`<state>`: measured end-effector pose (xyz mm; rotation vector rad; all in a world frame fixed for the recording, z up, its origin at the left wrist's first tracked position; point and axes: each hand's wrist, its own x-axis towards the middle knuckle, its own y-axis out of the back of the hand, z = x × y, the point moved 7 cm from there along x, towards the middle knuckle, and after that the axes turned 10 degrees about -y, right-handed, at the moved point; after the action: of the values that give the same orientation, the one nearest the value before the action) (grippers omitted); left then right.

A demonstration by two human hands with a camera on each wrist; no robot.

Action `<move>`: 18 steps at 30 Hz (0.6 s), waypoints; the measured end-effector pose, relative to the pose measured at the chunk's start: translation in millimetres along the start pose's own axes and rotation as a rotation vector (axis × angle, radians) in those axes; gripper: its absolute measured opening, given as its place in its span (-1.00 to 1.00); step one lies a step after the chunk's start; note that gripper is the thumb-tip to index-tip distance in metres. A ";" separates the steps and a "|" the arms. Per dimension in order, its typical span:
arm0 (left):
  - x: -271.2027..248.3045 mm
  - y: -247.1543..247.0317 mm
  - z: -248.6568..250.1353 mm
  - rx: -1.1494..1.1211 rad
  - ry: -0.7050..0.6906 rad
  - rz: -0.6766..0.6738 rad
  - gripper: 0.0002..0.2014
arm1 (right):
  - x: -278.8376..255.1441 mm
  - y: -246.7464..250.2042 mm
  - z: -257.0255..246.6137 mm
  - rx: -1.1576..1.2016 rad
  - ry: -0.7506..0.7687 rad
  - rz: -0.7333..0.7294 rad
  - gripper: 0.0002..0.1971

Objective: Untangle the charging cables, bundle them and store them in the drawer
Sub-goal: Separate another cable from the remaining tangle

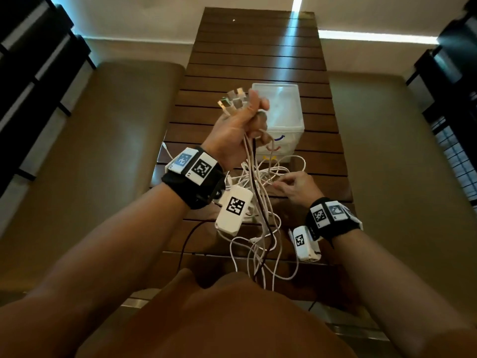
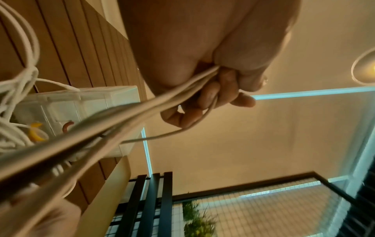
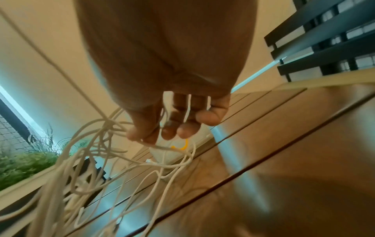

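— How far had the job got at that point?

— Partway through the untangling, I'd judge. The left hand (image 1: 238, 130) was raised above the counter (image 1: 258, 47), its grip clamped on the charging cables (image 1: 260, 202) just below their plugs (image 1: 233, 99), which fanned out above the fist. So the plug ends were gathered — that much looked done.

— And the rest of the cables?

— A loose snarl. They hung from the fist, mostly white with one dark strand among them, and looped over the near part of the counter; some trailed past its near edge. No ties or neat coils showed anywhere, so bundling had not begun.

— What was the right hand doing?

— The right hand (image 1: 296, 187) sat lower and to the right, at the tangle's edge. In the right wrist view its thumb and forefinger pinched a white strand, the other fingers loosely curled — picking one cable out, I'd say, though the blur hid which strand led where.

— And the drawer?

— A small translucent drawer unit (image 1: 281, 117) stood on the counter just beyond the raised hand, its coloured handles facing near. The drawers looked closed, though the hand and cables covered part of the front. Some strands lay against its base.

— So what was left?

— Most of it: freeing the strands, coiling and bundling them, opening a drawer and putting them inside.
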<state>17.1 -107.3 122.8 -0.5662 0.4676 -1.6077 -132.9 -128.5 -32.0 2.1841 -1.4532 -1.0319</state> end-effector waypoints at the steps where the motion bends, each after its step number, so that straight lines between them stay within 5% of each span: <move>1: 0.7 5.0 2.8 -0.032 0.000 0.019 -0.72 | 2.2 4.7 6.8 -0.069 -0.023 0.003 -0.89; 5: -0.1 24.6 3.3 -0.022 0.005 0.108 -0.67 | 4.9 21.1 17.9 -0.200 -0.118 -0.035 -0.84; 9: -3.2 28.2 -6.2 -0.007 0.018 0.134 -0.61 | -8.6 33.1 -24.9 -0.035 0.071 0.096 -0.71; 12: -2.9 18.7 -5.1 -0.007 0.006 0.108 -0.58 | -15.5 16.1 -57.6 0.061 0.177 0.011 -0.68; 15: -2.5 17.8 6.1 0.004 -0.056 0.116 -0.58 | -9.5 7.7 -60.8 -0.044 0.172 0.003 -0.87; 18: -4.6 29.3 14.6 0.013 -0.096 0.134 -0.56 | -9.1 9.1 -54.7 -0.063 0.149 0.027 -0.70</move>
<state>49.5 -105.6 116.3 -0.5875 0.4150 -1.4480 -101.7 -131.0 14.7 2.1421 -1.3610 -0.8732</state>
